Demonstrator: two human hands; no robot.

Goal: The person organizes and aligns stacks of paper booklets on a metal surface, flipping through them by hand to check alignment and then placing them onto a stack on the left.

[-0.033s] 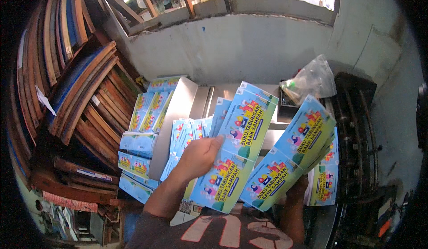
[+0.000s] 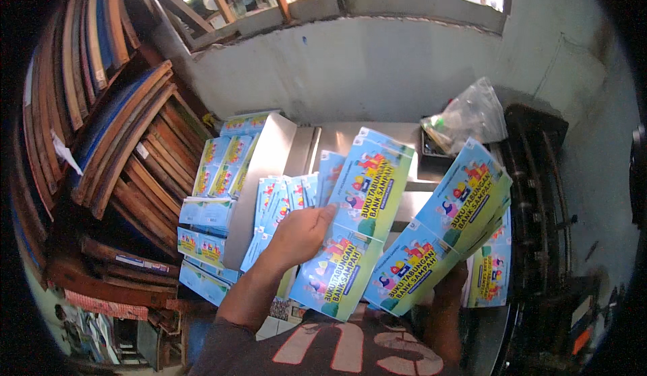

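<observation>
My left hand (image 2: 302,233) grips a few long blue-and-yellow printed cover sheets (image 2: 347,238) by their left edge, thumb on top. Each sheet carries two cartoon covers, one above the other. To the right, a thicker fanned stack of the same sheets (image 2: 431,241) lies in my right hand (image 2: 453,280), which is mostly hidden beneath it. The lower corners of the two bunches meet in front of my chest. Behind my left hand, more loose sheets (image 2: 273,204) lean in a spread pile. Another pile of sheets (image 2: 490,275) lies beyond my right hand.
Stacks of printed sheets (image 2: 217,167) stand left of a metal panel (image 2: 266,167). Wooden frames (image 2: 128,140) crowd the far left. A clear plastic bag (image 2: 472,116) sits on a dark box (image 2: 431,148) at the back right. Dark machinery (image 2: 539,194) borders the right side.
The sheets in my left hand have tilted slightly and shifted a little left. The right-hand stack is raised slightly. Both grips stay the same.
</observation>
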